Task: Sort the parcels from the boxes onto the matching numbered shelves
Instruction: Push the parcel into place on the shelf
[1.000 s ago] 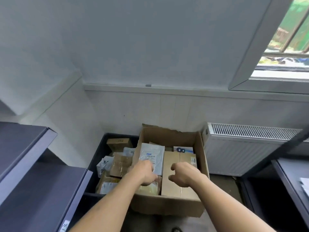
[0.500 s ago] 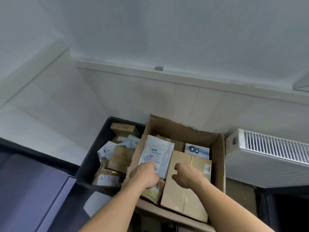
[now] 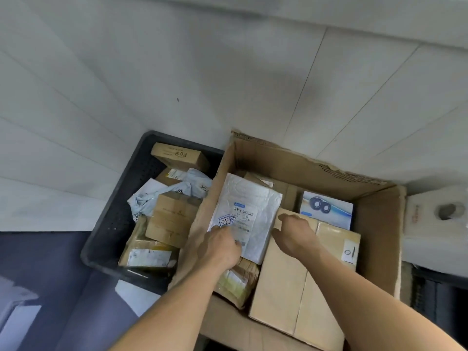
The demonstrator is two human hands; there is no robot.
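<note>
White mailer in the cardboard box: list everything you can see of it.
The white mailer is a crinkled, padded-looking envelope lying tilted along the left wall of the cardboard box. It carries a printed label with a barcode, a small blue tag and a boxed handwritten 05. The left hand grips its lower edge. Its right edge meets the large brown carton, where the right hand rests.

The crate (image 3: 111, 224) sits left of the cardboard box (image 3: 377, 224), both holding parcels.
</note>
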